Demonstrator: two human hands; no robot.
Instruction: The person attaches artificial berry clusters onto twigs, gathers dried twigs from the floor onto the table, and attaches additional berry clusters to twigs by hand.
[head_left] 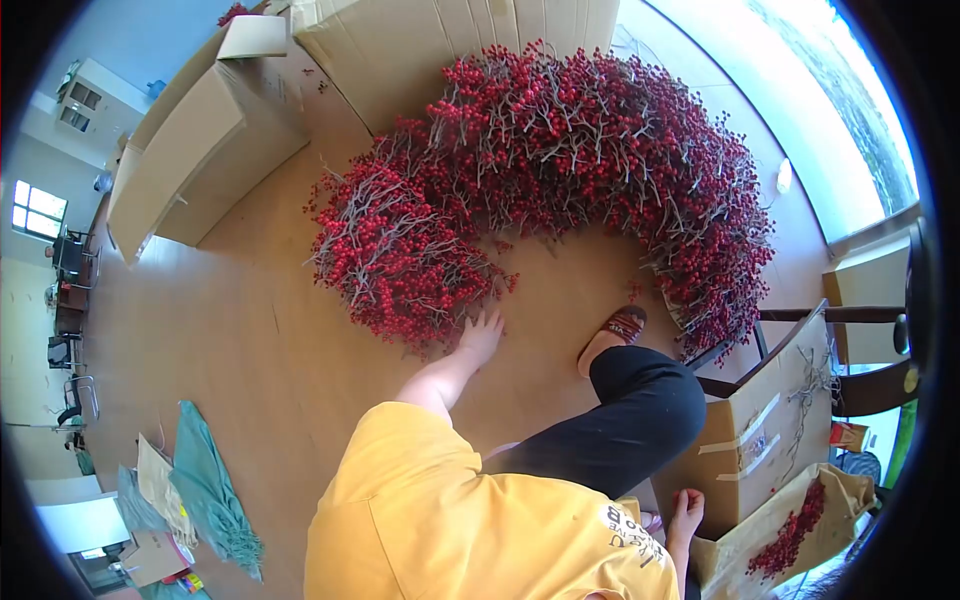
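Note:
A big heap of artificial red berry branches [590,140] with grey-brown stems curves across the floor in front of me. At its near left end is a rounder pile of berry branches [390,250]. My left hand [482,338] reaches to the lower edge of this pile, its fingers stretched out and apart. My right hand [687,512] is low by my side, between my leg and a taped cardboard box [735,440]. Its fingers are curled together; what they hold, if anything, does not show.
An open carton [200,150] stands at the left, and another large carton [450,50] is behind the heap. Red berries lie in a tan-lined box [715,560] at lower right. Green sacks [205,480] lie at lower left. My sandalled foot [612,335] is by the heap.

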